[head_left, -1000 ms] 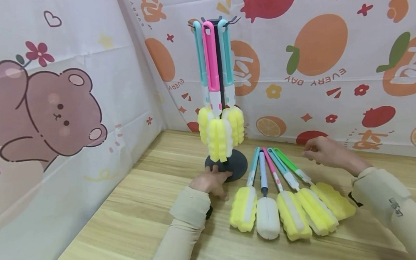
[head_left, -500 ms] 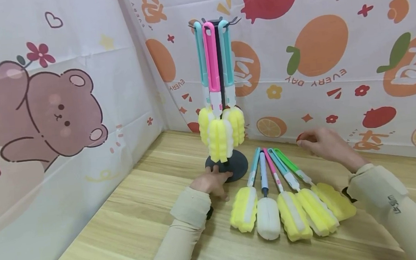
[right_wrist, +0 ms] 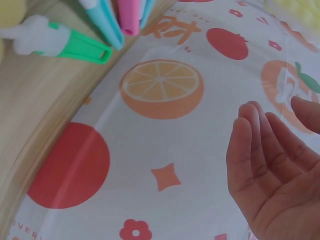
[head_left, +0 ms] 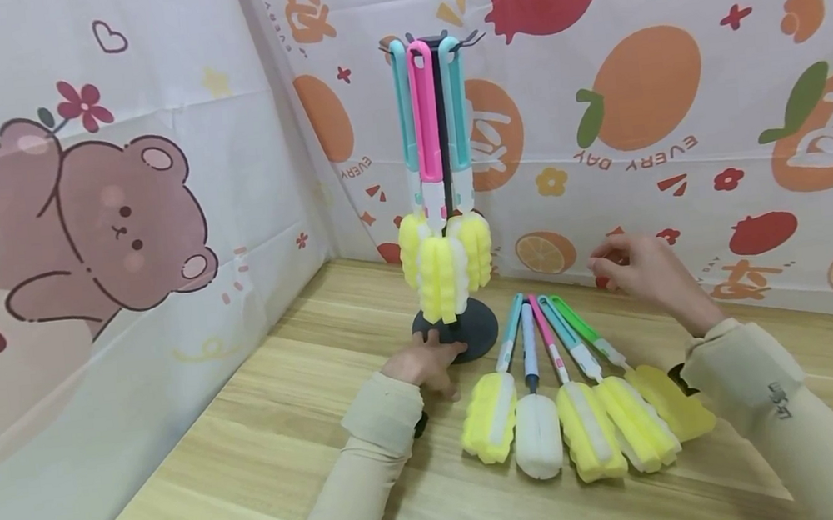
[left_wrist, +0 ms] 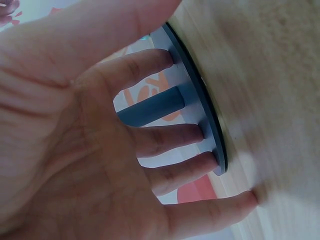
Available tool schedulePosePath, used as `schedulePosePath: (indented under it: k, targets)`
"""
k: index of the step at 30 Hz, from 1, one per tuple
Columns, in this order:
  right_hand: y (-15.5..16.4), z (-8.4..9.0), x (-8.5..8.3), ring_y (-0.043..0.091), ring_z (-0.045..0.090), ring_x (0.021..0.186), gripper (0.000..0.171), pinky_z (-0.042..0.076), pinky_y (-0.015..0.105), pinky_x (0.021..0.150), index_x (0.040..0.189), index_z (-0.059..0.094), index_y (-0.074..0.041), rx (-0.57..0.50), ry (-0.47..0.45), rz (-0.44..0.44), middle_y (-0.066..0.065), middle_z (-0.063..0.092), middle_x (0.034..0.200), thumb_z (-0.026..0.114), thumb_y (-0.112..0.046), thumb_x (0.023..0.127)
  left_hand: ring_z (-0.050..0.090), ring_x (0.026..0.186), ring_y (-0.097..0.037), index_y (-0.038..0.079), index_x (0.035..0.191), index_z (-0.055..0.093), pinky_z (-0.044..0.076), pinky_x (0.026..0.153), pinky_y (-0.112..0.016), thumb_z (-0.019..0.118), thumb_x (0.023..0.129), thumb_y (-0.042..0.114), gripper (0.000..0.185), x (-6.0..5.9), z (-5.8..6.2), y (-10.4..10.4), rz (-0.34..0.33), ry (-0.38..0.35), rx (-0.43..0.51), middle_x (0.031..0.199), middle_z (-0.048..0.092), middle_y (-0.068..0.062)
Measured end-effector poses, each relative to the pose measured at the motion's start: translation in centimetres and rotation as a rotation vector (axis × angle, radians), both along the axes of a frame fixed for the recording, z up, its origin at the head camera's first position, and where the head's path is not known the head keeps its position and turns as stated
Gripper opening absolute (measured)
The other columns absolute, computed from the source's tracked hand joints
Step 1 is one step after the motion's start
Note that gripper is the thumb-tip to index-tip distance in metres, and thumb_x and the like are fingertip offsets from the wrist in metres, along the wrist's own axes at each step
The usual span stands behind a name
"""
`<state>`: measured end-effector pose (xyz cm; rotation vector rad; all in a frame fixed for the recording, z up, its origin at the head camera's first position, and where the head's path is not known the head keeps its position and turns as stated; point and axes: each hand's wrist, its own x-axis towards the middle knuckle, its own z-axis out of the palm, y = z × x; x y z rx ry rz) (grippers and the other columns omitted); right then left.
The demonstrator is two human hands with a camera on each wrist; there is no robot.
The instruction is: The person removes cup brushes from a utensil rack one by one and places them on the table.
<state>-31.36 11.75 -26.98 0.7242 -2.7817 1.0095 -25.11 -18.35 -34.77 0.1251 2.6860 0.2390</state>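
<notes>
My left hand (head_left: 421,363) presses its fingertips on the round black base (head_left: 482,333) of an upright rack. In the left wrist view the straight, spread fingers (left_wrist: 172,175) rest on the base's edge, with the little finger on the table. Three sponge brushes hang from the rack's hooks: a pink-handled brush (head_left: 426,117) in front and two turquoise ones behind. My right hand (head_left: 651,275) hovers past the lying brushes, near the back wall, its fingers loosely bent and nothing between them. Nearest it lies a green-handled brush (head_left: 576,320).
Beside the base several brushes lie fanned out, handles toward the wall: a white sponge brush (head_left: 538,441) and others with yellow heads, including a turquoise-handled brush (head_left: 510,335). Printed cloth (head_left: 650,187) covers the back and left walls, bordering the wooden table (head_left: 253,443).
My right hand has risen a little and shifted slightly left, over the far side of the brushes. The left hand stays on the base; rack and brushes have not moved.
</notes>
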Motion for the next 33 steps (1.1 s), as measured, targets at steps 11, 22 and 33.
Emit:
schedulePosePath:
  k: [11,22,33]
  targets:
    - [-1.1,1.1,0.2,0.029,0.063,0.080,0.023,0.050,0.027,0.062,0.110,0.071,0.005,-0.076,0.076,-0.026,0.019,0.070,0.098,0.062,-0.015,0.101,0.020,0.146,-0.038,0.027,0.157,0.042,0.042,0.102,-0.060,0.082,0.089,0.029,0.079,-0.1,0.1,0.1,-0.002,-0.010,0.001,0.161,0.024,-0.019]
    - [-1.8,2.0,0.6,0.029,0.064,0.079,0.025,0.051,0.022,0.064,0.113,0.070,0.006,-0.103,0.066,-0.037,0.021,0.069,0.102,0.062,-0.015,0.102,0.019,0.146,-0.038,0.028,0.157,0.041,0.041,0.101,-0.061,0.081,0.089,0.028,0.079,0.0,0.0,-0.2,0.013,-0.020,0.008,0.161,0.023,-0.019]
    - [-2.4,2.5,0.7,0.028,0.065,0.076,0.027,0.051,0.020,0.062,0.115,0.070,0.005,-0.130,0.053,-0.043,0.021,0.069,0.104,0.062,-0.018,0.102,0.016,0.148,-0.039,0.025,0.157,0.042,0.039,0.103,-0.063,0.082,0.089,0.026,0.079,0.0,0.1,-0.1,0.013,-0.020,0.030,0.163,0.020,-0.020]
